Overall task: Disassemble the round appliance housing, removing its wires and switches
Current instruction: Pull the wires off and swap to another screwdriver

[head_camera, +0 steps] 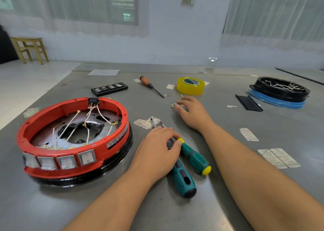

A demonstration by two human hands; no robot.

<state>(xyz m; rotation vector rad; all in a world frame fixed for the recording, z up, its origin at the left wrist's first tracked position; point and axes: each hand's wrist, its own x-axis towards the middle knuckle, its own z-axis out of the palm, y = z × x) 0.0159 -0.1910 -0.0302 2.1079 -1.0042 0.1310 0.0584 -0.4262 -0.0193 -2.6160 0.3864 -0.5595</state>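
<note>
The worktop (122,204) is dull grey metal, smooth, patched with torn paper labels (278,158). The round housing (112,136) is matt red plastic over a glossy black base ring; its switches (86,157) have shiny, pale faces. The two screwdrivers (194,158) carry teal handles, dimpled and probably rubbery. The tape roll (190,86) looks glossy, translucent yellow. The stool (30,48) is bare wood.

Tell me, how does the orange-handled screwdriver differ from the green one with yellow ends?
The orange-handled screwdriver lies alone, far back beside the yellow tape roll; the green screwdriver with yellow ends lies near, its shaft under the left hand. The orange one looks slimmer, with a smooth handle; the green one's grip is dotted. Both lie flat on the table.
</note>
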